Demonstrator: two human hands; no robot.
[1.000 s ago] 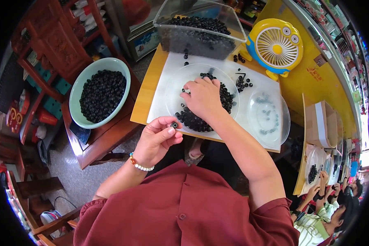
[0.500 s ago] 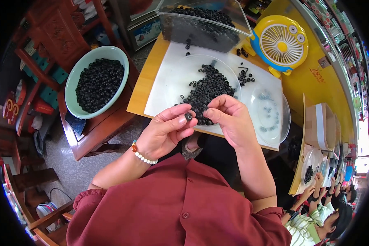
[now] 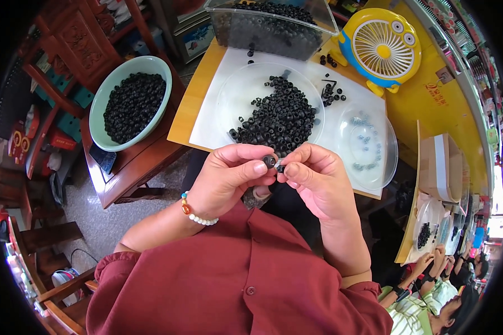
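Between the thumb and fingers of my left hand [image 3: 229, 174] is a small round black part with a hole [image 3: 269, 162]. My right hand [image 3: 321, 181] pinches a smaller black piece [image 3: 280, 168] right beside it; a pale bit shows at its fingertips, too small to name. The two pieces are close together, and whether they touch I cannot tell. Just beyond my hands, a heap of small black parts [image 3: 285, 114] lies on a clear round plate [image 3: 224, 100]. To the right, a clear shallow dish [image 3: 390, 162] holds several tiny see-through pieces [image 3: 365, 139].
A pale green bowl [image 3: 96, 111] full of black parts stands on a wooden stool at left. At the back are a clear bin [image 3: 257, 42] of black parts and a yellow-blue fan [image 3: 383, 53]. A hex key [image 3: 330, 82] lies among loose parts. Co-workers sit at far right.
My right hand has come left to my left hand, now with a small black piece showing in its fingertips. My left hand has shifted slightly right, still holding its black part.
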